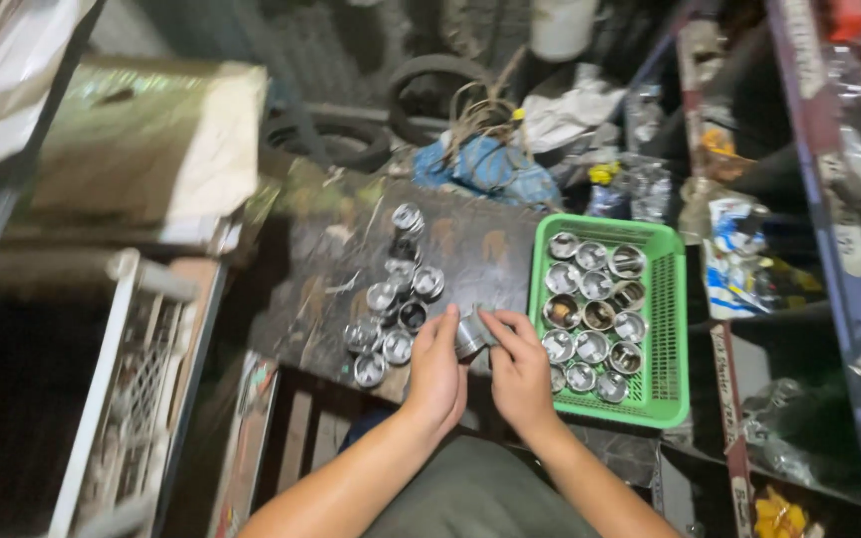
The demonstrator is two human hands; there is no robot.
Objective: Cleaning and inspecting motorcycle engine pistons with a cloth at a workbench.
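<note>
Small shiny silver metal cylinder [470,334], short and hollow-looking, tilted on its side, pinched between fingertips of both hands, above the dark tabletop's [470,249] near edge, just left of green plastic basket [668,329].

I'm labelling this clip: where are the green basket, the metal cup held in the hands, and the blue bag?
green basket [672,329]: head view, right mesh wall.
metal cup [470,335]: head view, shiny side.
blue bag [490,167]: head view, crumpled middle.

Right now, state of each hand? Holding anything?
Left hand: closed on the small metal cylinder, gripping its left side.
Right hand: closed on the same cylinder, fingers on its right end.
</note>
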